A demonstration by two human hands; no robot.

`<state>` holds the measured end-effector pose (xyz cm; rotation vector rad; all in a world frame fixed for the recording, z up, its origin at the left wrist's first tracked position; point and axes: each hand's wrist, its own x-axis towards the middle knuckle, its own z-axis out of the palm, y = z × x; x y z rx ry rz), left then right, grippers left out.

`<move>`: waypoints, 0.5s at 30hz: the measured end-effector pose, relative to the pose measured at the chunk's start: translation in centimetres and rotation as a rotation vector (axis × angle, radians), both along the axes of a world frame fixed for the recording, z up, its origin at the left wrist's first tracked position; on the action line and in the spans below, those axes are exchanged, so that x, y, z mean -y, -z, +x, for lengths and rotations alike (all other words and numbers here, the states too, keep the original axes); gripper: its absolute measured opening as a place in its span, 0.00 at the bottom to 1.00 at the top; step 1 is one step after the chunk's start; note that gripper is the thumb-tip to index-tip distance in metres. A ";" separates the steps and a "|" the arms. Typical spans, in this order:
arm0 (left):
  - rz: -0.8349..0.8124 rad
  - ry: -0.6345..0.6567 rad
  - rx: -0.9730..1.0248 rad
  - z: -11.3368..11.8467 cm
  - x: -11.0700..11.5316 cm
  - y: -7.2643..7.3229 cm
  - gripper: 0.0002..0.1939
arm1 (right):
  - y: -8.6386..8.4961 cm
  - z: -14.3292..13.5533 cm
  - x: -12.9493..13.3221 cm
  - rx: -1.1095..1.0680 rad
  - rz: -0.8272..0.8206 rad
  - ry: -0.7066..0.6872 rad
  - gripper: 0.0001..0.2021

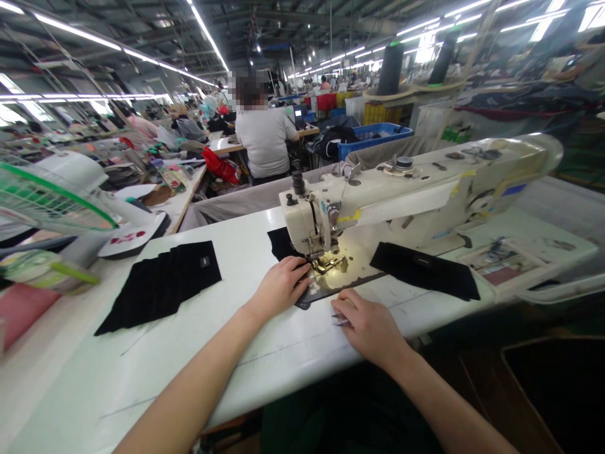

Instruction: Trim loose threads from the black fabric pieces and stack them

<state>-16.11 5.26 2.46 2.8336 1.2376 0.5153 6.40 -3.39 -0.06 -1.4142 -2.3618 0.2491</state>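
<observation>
My left hand [283, 282] rests at the needle end of a cream sewing machine [378, 195], its bent fingers pressed on a black fabric piece [280, 243] beside the presser foot [326, 261]. The hand and machine head hide much of that piece. To the right, just in front of the metal needle plate [357, 268], my right hand [368, 323] is closed around small metal thread snips [339, 320], whose pointed blades show at the fingers. Black pieces with small labels lie on both sides: an overlapping stack [165, 287] on the left and another piece [425, 270] on the right.
A white fan with a green guard [51, 195] stands at the left. Near it sits a green-and-white package [42, 271]. A recessed tray [503, 261] holds small metal parts at the right. Beyond the table are a person in a grey shirt [262, 142] and a blue crate [373, 137].
</observation>
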 end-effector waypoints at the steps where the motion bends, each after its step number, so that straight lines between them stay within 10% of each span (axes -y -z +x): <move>1: 0.001 -0.001 0.007 0.0 0.0 0.1 0.16 | 0.0 0.0 0.0 0.001 0.004 0.001 0.13; 15: 0.007 -0.121 0.044 -1.0 -0.2 2.1 0.21 | 0.6 -0.1 0.0 -0.016 0.071 0.009 0.15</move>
